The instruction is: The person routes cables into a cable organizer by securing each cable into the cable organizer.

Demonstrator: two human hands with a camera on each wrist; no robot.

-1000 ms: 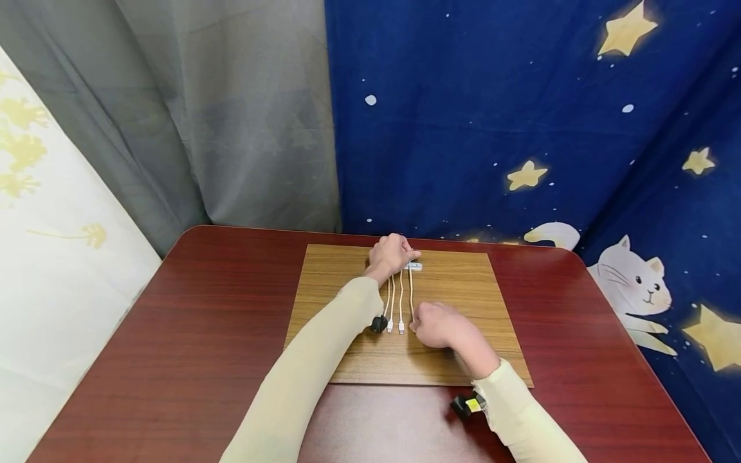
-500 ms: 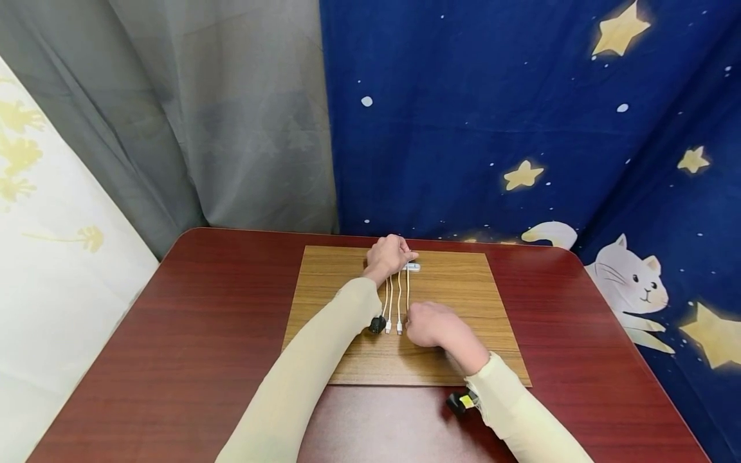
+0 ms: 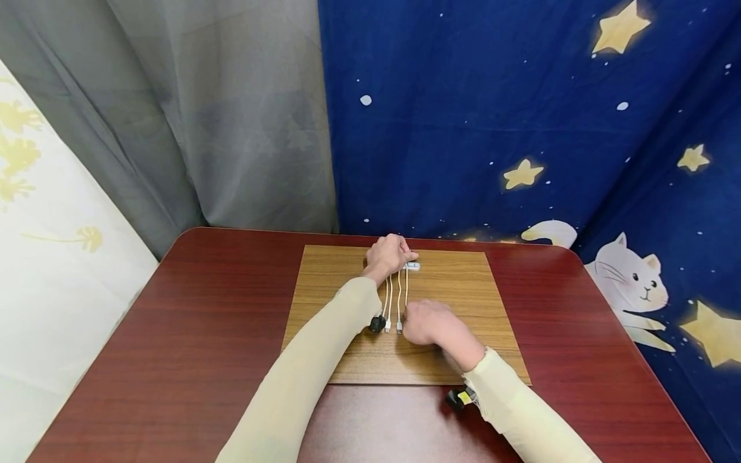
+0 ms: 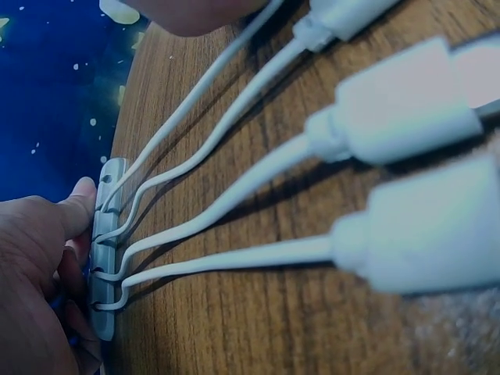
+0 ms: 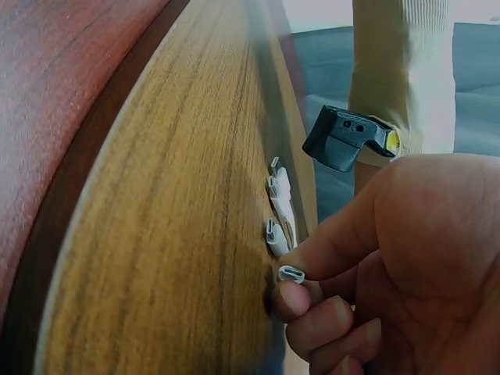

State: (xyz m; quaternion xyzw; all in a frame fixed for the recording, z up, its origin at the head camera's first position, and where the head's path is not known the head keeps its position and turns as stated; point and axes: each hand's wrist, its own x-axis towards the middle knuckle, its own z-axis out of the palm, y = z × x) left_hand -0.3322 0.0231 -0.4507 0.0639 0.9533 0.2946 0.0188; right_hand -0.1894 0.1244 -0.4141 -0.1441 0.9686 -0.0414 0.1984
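Observation:
In the left wrist view, a narrow grey cable clip (image 4: 105,324) holds several white charging cables in its slots. My left hand (image 4: 35,258) grips the clip along its far edge, thumb near one end; some fingertips are hidden behind it. In the head view that hand (image 3: 386,254) is at the back of the wooden board. Closer to me, my right hand (image 3: 427,321) pinches the end of the rightmost cable (image 3: 406,283). Its USB-C plug (image 5: 291,274) pokes out between thumb and forefinger in the right wrist view. Other white plugs (image 5: 276,237) lie beside it on the board.
The wood-grain board (image 3: 347,354) lies on a dark red table (image 3: 231,321). Grey (image 3: 260,128) and blue star-patterned curtains (image 3: 434,128) hang behind. Both wrists carry small black cameras, one (image 3: 377,323) close by the plugs, the other (image 3: 457,399) over the table's front.
My right hand has shifted slightly left with the cable end, closer to the neighbouring plug. The left hand stays at the clip. The head view has shifted a little.

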